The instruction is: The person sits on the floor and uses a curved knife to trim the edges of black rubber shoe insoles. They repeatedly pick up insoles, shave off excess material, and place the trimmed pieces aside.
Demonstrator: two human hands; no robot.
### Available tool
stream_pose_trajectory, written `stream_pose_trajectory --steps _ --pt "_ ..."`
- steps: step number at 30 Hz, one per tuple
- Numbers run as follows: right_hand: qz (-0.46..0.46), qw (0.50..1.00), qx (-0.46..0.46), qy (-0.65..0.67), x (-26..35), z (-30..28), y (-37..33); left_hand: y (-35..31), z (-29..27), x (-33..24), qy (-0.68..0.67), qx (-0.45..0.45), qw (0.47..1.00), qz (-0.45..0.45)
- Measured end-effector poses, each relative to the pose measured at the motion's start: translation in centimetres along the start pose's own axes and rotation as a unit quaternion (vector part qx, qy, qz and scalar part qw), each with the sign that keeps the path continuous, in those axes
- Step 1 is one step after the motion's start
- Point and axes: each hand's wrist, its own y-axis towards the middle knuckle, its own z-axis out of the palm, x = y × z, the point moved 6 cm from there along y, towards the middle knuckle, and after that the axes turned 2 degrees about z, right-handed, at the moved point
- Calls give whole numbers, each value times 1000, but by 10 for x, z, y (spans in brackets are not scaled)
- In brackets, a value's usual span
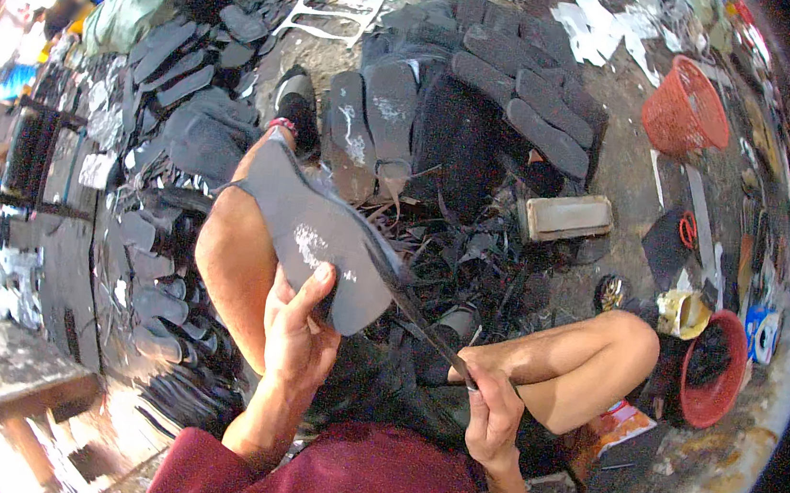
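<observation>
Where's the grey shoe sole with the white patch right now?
In the head view, the grey sole is just left of centre, in the left hand; a dark strip runs from its edge to the right hand.

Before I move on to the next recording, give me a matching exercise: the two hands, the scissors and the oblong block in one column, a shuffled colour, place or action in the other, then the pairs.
1. Left hand
2. Right hand
3. Scissors
4. Oblong block

A. Lying on a dark sheet
B. Cream-coloured
C. Gripping a grey sole piece
D. Pinching a dark strip

Pairs: 1-C, 2-D, 3-A, 4-B
</observation>
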Motion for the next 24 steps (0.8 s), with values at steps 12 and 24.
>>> stream_pose_trajectory --steps 12,24 --pt "-51 996 76 11 30 57 112 -16 -30 2 96 46 994 9" --pt "-96 993 -34 65 77 86 160 -31 -36 -17 161 239 958 7"
